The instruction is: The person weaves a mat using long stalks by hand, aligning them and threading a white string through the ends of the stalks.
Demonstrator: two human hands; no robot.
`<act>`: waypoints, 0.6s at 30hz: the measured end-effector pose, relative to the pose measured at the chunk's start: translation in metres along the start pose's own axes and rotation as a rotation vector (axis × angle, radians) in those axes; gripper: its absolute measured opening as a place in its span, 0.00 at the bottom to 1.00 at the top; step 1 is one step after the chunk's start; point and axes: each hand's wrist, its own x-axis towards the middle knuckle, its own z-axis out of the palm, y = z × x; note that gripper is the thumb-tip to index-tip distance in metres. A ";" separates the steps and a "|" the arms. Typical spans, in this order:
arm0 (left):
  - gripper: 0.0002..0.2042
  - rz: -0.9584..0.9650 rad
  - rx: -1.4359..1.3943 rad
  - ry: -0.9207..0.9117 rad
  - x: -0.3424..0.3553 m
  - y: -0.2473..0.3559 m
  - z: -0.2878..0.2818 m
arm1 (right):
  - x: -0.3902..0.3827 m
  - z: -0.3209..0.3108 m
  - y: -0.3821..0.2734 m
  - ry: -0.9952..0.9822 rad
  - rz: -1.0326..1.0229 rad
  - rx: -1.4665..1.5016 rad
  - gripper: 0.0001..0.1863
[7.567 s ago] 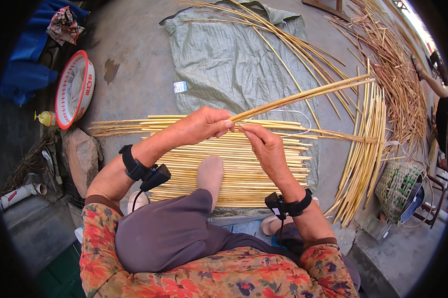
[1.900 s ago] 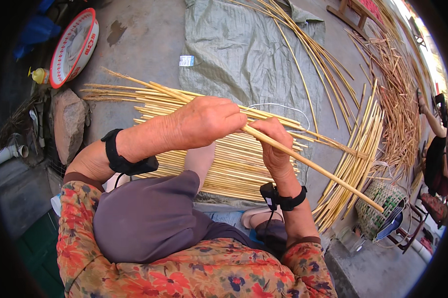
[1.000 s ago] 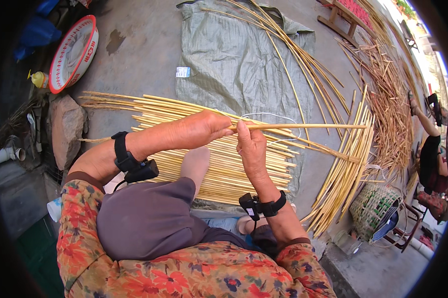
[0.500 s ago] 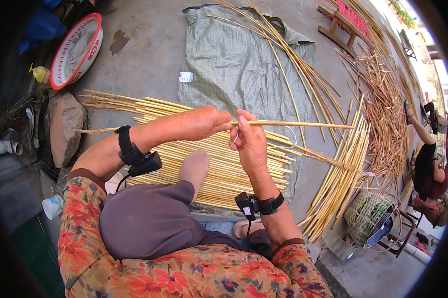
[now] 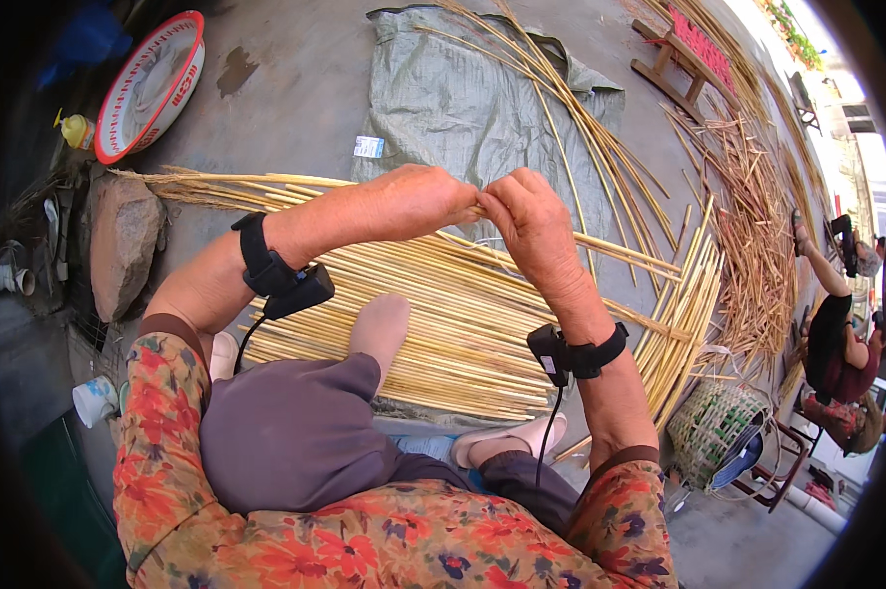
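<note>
My left hand (image 5: 418, 203) and my right hand (image 5: 533, 221) meet over a mat of pale yellow stalks (image 5: 404, 324). Both are closed, with thumbs and fingertips pinched together at one spot. A small yellowish bit shows between them; what each hand grips is mostly hidden by the fingers. Just below runs a faint white string (image 5: 489, 240). Two stalks (image 5: 629, 255) stick out to the right from beneath my right hand. Stalks with frayed ends (image 5: 203, 187) reach left under my left forearm. The mat's stalks lie side by side in front of my feet.
A grey-green woven sheet (image 5: 453, 108) carries loose long stalks (image 5: 600, 128). More stalks (image 5: 683, 294) and a brown heap (image 5: 752, 236) lie right, near a wicker basket (image 5: 708, 422). Left are a stone (image 5: 127, 245) and red-rimmed basin (image 5: 183, 88). Another person (image 5: 840, 344) sits far right.
My right hand has turned over, from palm and fingers showing to its back, and shifted right. The single stalk held out rightward no longer shows there; two stalks now lie lower.
</note>
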 end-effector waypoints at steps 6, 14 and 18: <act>0.12 0.013 0.089 -0.057 0.014 -0.002 -0.018 | 0.030 0.001 0.010 0.263 0.043 0.182 0.06; 0.12 0.017 0.133 -0.084 0.001 -0.030 0.015 | 0.019 -0.047 0.029 0.245 0.482 1.527 0.10; 0.12 -0.019 0.044 -0.097 -0.002 -0.025 0.024 | 0.018 -0.123 0.054 0.531 0.428 1.201 0.10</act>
